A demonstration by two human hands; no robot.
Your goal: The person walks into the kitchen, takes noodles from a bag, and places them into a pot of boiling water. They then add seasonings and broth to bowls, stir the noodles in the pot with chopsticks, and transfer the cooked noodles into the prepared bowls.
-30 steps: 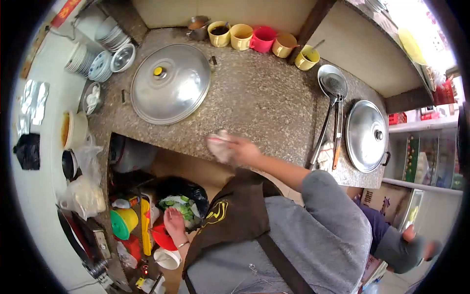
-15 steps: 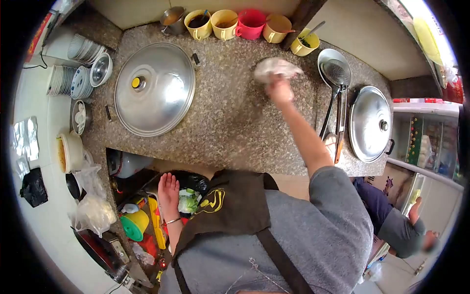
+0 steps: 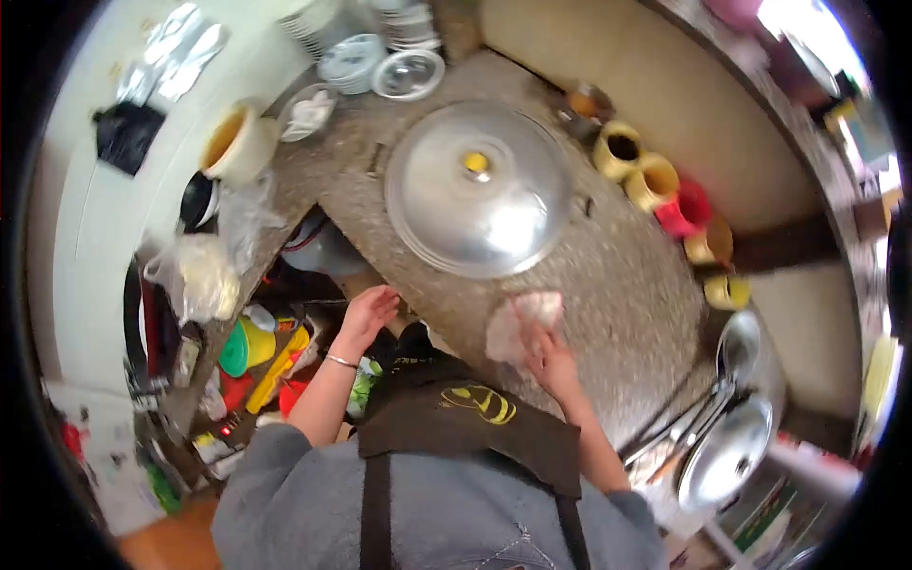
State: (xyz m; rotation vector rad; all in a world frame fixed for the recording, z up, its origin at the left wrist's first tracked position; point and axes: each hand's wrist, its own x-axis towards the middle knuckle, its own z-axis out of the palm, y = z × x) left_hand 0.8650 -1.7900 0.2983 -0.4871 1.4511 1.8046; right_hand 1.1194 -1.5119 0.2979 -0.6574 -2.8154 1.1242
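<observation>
My right hand [image 3: 549, 359] presses on a pale, crumpled cloth [image 3: 513, 318] on the speckled stone counter [image 3: 627, 323], near its front edge. The fingers lie over the cloth and are slightly blurred. Just beyond the cloth is a large round metal lid [image 3: 446, 209] with a yellow-topped knob. My left hand [image 3: 369, 315] hovers by the counter's front edge, above the opening beneath it. Its fingers are loosely stretched, and nothing shows in them.
Yellow cups [image 3: 654, 180] and a red cup [image 3: 686, 209] line the back wall. At right lie long-handled ladles [image 3: 737, 347] and a smaller lid [image 3: 730, 454]. Stacked bowls [image 3: 351, 65] stand at the far left. A yellow bucket with a green lid [image 3: 249, 344] sits below.
The view has turned left towards the large lid. My right hand has brought the cloth from the back of the counter towards the front edge. My left hand has risen to the edge.
</observation>
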